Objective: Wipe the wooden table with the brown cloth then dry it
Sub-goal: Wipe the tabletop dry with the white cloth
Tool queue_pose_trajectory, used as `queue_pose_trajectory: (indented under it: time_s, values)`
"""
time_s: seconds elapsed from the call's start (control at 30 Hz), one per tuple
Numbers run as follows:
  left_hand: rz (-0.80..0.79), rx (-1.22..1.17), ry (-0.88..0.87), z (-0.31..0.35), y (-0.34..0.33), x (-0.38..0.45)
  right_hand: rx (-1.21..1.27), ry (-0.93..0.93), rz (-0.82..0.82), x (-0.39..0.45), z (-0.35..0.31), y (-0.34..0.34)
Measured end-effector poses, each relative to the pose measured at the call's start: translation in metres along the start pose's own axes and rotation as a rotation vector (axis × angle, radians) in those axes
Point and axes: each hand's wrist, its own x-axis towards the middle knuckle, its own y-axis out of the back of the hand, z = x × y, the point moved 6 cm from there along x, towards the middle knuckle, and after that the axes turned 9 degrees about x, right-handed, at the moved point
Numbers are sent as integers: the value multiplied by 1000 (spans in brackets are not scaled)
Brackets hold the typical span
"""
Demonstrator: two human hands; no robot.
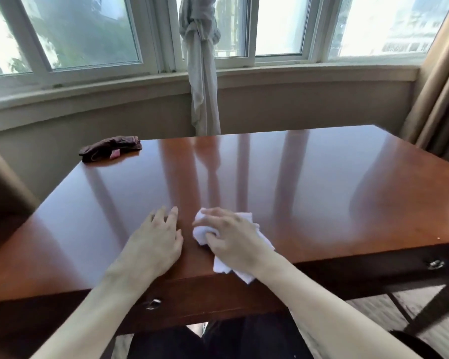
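The glossy wooden table (pixel 309 182) fills the middle of the view. A crumpled brown cloth (pixel 109 148) with a pink tag lies at the table's far left corner, away from both hands. My right hand (pixel 233 237) grips a white cloth (pixel 202 230) and holds it down on the table near the front edge. My left hand (pixel 156 242) rests flat on the wood just left of it, fingers relaxed and slightly spread, holding nothing.
Two metal drawer knobs (pixel 153 303) sit on the table's front face. A tied curtain (pixel 202 73) hangs behind the table at the windowsill. A beige drape (pixel 441 99) stands at the right, a dark chair back (pixel 3 193) at the left.
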Motion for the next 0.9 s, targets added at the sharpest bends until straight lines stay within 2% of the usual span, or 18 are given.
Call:
queue_pose_trajectory:
  time_s: [0.03,0.1,0.2,0.27,0.37,0.43,0.5,0.6,0.67,0.73,0.8,0.87,0.9]
  values:
    - [30,-26,8,-11,-1,-3,30,2,-15,-16,1,12]
    - [76,-93,11,-30,-3,-10,-30,-139,-6,-20,31,39]
    - [85,-161,-10,-34,-10,-21,-129,-282,169,14,63,50]
    - [130,-147,-5,-28,-8,-25,-153,-235,177,35,35,15]
    - [175,-147,-74,-34,3,-26,-124,35,22,15,-28,-53]
    - [123,-172,-158,-51,10,-28,18,121,-15,-14,-47,-42]
    - [65,-198,-221,-67,13,-39,4,-10,20,-20,-17,-15]
    - [-17,-228,-265,-64,3,-53,-134,-240,190,16,32,5]
    - [42,-302,-313,-43,8,-49,-133,-196,178,31,6,-18]
    - [204,-442,-347,-19,32,-33,-127,-39,69,20,-24,-53]
    - [308,-558,-308,1,59,-16,-62,56,19,-10,-35,-41]
    - [296,-552,-306,21,68,1,-61,-21,52,-35,-6,2]
    - [234,-502,-331,31,63,7,-87,-100,84,-41,20,26]
